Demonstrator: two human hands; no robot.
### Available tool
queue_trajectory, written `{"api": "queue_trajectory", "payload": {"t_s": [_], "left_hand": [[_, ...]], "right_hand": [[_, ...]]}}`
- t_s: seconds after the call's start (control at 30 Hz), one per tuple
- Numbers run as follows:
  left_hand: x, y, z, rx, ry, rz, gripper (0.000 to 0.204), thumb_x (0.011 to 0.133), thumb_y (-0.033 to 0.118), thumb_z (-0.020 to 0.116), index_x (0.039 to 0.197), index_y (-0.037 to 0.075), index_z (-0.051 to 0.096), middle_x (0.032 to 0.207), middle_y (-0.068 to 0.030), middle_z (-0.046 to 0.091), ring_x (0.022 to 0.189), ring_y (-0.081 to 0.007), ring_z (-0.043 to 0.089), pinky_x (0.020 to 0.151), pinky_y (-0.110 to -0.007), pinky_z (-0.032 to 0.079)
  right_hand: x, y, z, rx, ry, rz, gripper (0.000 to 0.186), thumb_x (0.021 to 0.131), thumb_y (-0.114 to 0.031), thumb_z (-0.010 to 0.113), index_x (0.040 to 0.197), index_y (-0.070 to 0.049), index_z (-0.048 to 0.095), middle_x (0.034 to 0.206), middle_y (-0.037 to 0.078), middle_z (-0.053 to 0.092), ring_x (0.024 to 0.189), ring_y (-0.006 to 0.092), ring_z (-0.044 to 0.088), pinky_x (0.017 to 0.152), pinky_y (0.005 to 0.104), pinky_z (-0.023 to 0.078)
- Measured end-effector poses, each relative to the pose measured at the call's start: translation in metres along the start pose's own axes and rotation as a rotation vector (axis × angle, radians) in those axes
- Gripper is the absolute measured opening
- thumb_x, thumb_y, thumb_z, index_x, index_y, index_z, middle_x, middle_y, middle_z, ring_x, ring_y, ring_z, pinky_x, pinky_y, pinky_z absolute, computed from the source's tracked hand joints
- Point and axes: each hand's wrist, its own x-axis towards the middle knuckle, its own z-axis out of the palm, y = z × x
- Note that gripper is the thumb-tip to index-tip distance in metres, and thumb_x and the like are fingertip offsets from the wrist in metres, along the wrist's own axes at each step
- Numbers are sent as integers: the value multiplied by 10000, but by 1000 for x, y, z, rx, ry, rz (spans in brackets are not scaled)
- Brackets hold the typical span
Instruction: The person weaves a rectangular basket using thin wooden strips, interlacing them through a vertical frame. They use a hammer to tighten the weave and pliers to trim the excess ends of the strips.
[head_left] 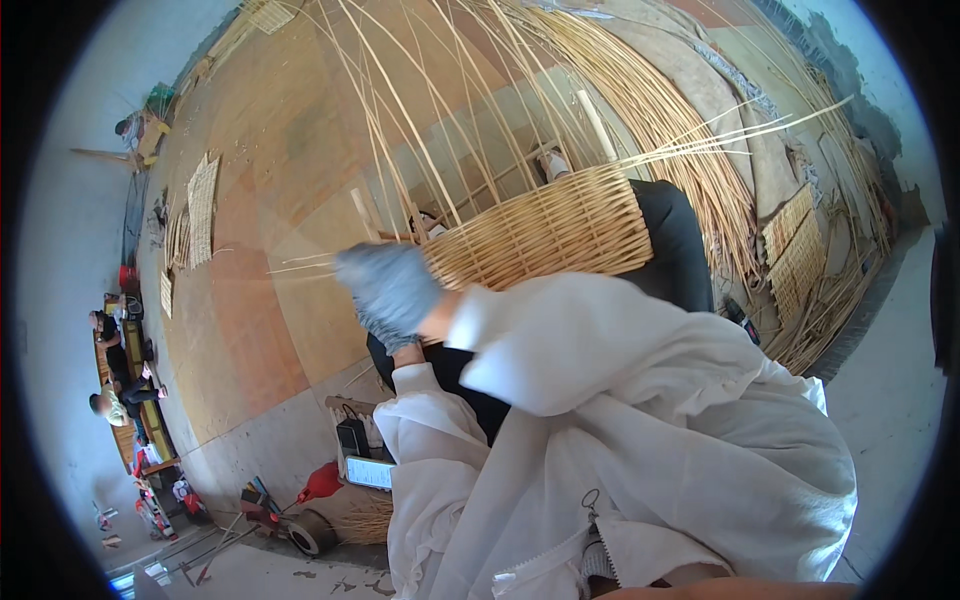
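Note:
A woven wicker panel point(545, 230) of pale strips lies across my lap, with long unwoven stakes point(420, 150) fanning out from its far edge. At its left end my right hand point(388, 285), in a grey glove, reaches across and is smeared by motion. Just below it and partly covered by it is my left hand point(385, 328), also gloved in grey. The fingers of both hands are blurred or hidden, so what they grip does not show. Thin loose strand ends point(305, 264) stick out to the left beside the right hand. More strands point(740, 132) trail off the panel's right end.
A big bundle of long wicker rods point(650, 100) lies beyond the panel to the right. Small woven pieces point(795, 250) rest at far right, another mat point(202, 210) at left. A phone point(368, 472) lies near my left arm. Two people point(122, 385) sit on a bench at far left.

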Motion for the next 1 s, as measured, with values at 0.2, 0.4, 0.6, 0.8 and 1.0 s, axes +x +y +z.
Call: {"api": "queue_trajectory", "payload": {"t_s": [0.2, 0.4, 0.6, 0.8, 1.0], "left_hand": [[6, -7, 16, 137, -62, 17, 267, 783, -25, 653, 1033, -12, 561, 938, -55, 602, 870, -130, 556, 832, -259, 453], [33, 27, 9, 163, -227, -414, 339, 796, 117, 687, 1089, 11, 552, 952, -52, 591, 863, -138, 547, 813, -268, 458], [32, -2, -24, -209, -234, -498, 277, 850, 50, 594, 1117, -14, 560, 1012, -64, 597, 911, -155, 563, 834, -278, 472], [28, -3, -16, -318, -113, -553, 230, 853, 51, 593, 1074, -14, 587, 924, -62, 622, 791, -137, 592, 738, -254, 507], [8, -9, -10, 72, 17, -210, 151, 879, 92, 580, 956, -24, 639, 853, -48, 643, 738, -93, 548, 705, -244, 474]], "right_hand": [[-61, 192, -26, 177, -179, 696, 149, 806, -158, 604, 840, -14, 617, 740, 131, 650, 612, 260, 634, 541, 331, 521], [-30, 120, -82, 1109, 276, 1273, 141, 767, 8, 654, 888, 44, 593, 782, 131, 634, 682, 221, 635, 602, 287, 561], [-39, 39, -96, 574, -112, 365, 151, 799, -98, 637, 930, -24, 624, 954, 93, 655, 859, 159, 626, 706, 283, 530], [-82, 3, -66, 42, -210, -206, 278, 726, -40, 620, 1001, -68, 594, 1038, 66, 604, 922, 240, 601, 740, 350, 501], [-84, -5, -62, -79, -148, -113, 142, 772, -86, 566, 907, -57, 595, 957, 100, 601, 874, 285, 585, 749, 426, 481]]}}
